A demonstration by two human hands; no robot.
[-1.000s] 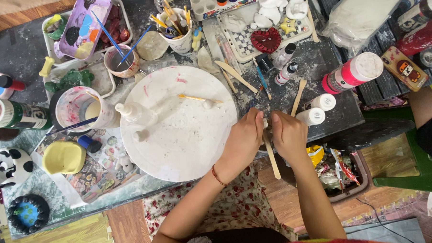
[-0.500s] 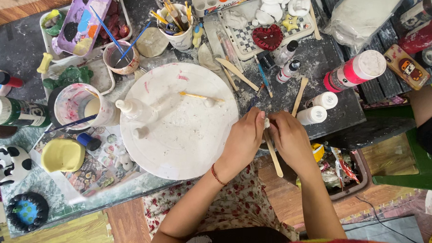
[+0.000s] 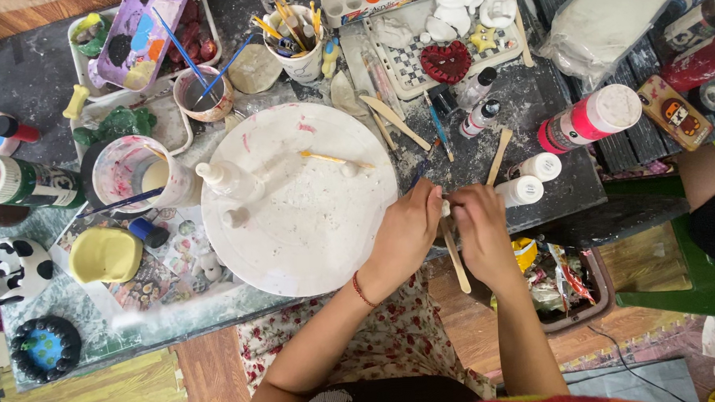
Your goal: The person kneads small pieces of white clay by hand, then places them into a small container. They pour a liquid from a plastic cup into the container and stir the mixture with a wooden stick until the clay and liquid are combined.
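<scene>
Both hands (image 3: 445, 226) beside white round board (image 3: 295, 219); paint bottles (image 3: 531, 179) near

Cluttered grey worktable (image 3: 36, 73), wood floor (image 3: 473, 332) w/ foam mats (image 3: 103, 392), green chair (image 3: 685, 277)

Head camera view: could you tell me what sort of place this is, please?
Probably a craft or clay-painting table: a white round board, a cup of brushes, a paint palette and a pink paint bottle.

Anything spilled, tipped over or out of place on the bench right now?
A small white bottle lies on its side on the round white board, and the pink paint bottle lies flat on the table. White dust covers the tabletop. No wet spill shows. Both hands work a wooden stick.
</scene>
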